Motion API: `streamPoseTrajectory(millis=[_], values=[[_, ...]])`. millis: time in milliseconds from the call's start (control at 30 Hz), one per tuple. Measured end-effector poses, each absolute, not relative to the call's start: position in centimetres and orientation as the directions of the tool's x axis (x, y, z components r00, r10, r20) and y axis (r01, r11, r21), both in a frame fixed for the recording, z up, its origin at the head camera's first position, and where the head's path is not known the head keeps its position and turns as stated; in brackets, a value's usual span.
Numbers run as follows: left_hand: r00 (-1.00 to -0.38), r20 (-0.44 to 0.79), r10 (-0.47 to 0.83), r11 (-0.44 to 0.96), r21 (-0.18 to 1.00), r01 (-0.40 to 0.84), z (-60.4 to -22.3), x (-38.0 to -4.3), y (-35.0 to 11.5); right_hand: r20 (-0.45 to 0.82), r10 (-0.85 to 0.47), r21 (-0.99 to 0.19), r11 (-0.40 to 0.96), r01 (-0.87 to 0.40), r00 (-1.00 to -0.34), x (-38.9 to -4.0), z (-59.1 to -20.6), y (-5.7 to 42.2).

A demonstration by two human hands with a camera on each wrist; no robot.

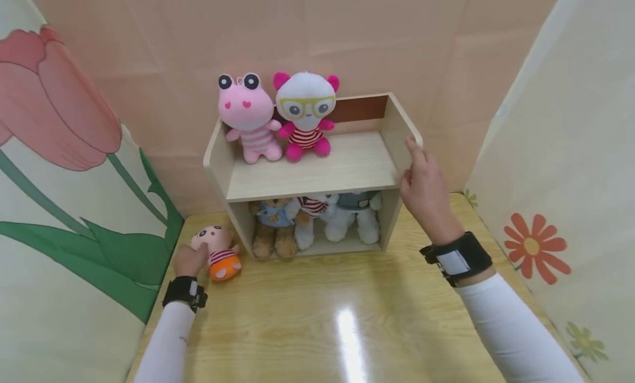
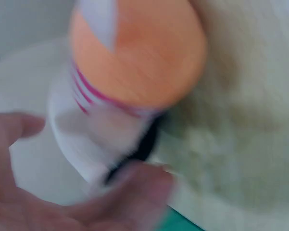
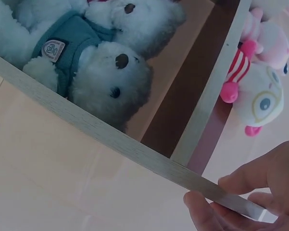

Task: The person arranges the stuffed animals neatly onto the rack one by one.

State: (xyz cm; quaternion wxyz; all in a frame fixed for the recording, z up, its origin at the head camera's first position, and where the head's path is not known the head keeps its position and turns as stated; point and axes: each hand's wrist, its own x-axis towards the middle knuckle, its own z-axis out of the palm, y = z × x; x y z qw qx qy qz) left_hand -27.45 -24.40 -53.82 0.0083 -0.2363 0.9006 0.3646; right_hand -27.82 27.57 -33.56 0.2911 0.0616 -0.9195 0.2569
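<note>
At the left of the table, my left hand (image 1: 190, 260) is at the head of a plush doll (image 1: 225, 264) with a striped top and orange bottom. Its thumb lies over the doll's face in the head view; the left wrist view of the doll (image 2: 139, 53) is blurred. My right hand (image 1: 428, 190) pinches the upper right side panel of a pale two-tier wooden shelf (image 1: 317, 176), thumb and fingers on either side of the panel edge (image 3: 182, 175). On the upper tier sit a pink frog-like plush (image 1: 246, 110) and a white-and-pink panda plush (image 1: 306, 110).
Several plush bears fill the lower tier, among them a brown one in blue (image 1: 274, 220) and a white one in a grey-green top (image 1: 353, 215). The shelf stands at the back of the wooden table (image 1: 288, 317). Walls printed with flowers flank both sides.
</note>
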Motion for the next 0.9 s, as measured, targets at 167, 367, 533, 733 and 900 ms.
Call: streamPoseTrajectory(millis=[167,367,533,733,900], values=[[-0.899,-0.206,-0.387,0.765,0.472,-0.438,-52.6,-28.8,-21.3,0.581,0.062,-0.427,0.872,-0.239,-0.812,-27.7,-33.5,27.6],[-0.905,-0.218,-0.366,0.837,0.348,-0.422,-52.7,-30.2,-20.0,0.581,0.059,-0.395,0.893,-0.218,-0.812,-27.7,-33.3,27.3],[-0.911,-0.246,-0.332,0.871,0.291,-0.396,-52.7,-30.1,-19.5,0.569,0.056,-0.387,0.899,-0.206,-0.821,-28.0,-33.2,27.2],[-0.915,-0.255,-0.312,0.88,0.286,-0.379,-52.5,-28.3,-18.8,0.563,0.064,-0.404,0.891,-0.207,-0.824,-28.0,-33.3,27.3],[-0.954,-0.207,-0.218,0.883,0.375,-0.283,-51.4,-24.8,-18.3,0.557,0.061,-0.414,0.885,-0.213,-0.828,-28.1,-33.3,27.3]])
